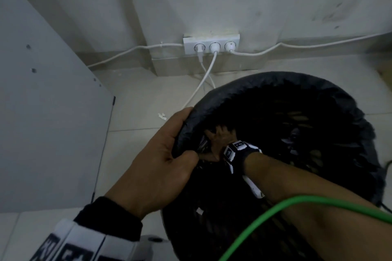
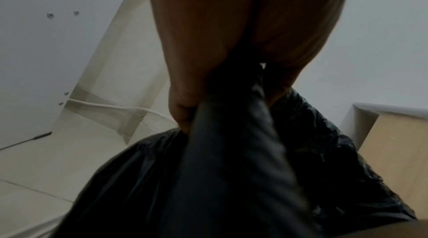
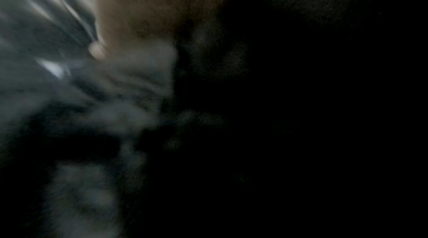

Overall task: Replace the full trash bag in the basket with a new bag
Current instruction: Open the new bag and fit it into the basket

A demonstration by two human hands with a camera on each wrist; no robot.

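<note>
The fingers of the left hand [image 1: 157,161], at lower centre-left of the head view, curl round the rim of the thin black plastic trash bag [image 1: 314,89] where it folds over the edge of the dark woven round basket [image 1: 214,233]; the left wrist view shows the same fold of film bunched between thumb and fingers. That grip looks meant to pin the rim in place so the film does not slide off while the other hand works. Just to the right, the right hand [image 1: 220,135] reaches down inside the bag's mouth at mid-frame, likely pressing the liner against the basket's inner wall; its fingers are buried in dark folds and the right wrist view is too dark and blurred, so I cannot tell whether they are spread or closed. The bag drapes all round the basket's rim, filling the centre and right of the frame, and seems newly fitted. Behind, at upper centre, a white power strip [image 1: 211,45] lies against the wall; a green cable [image 1: 297,202] crosses the lower right.
</note>
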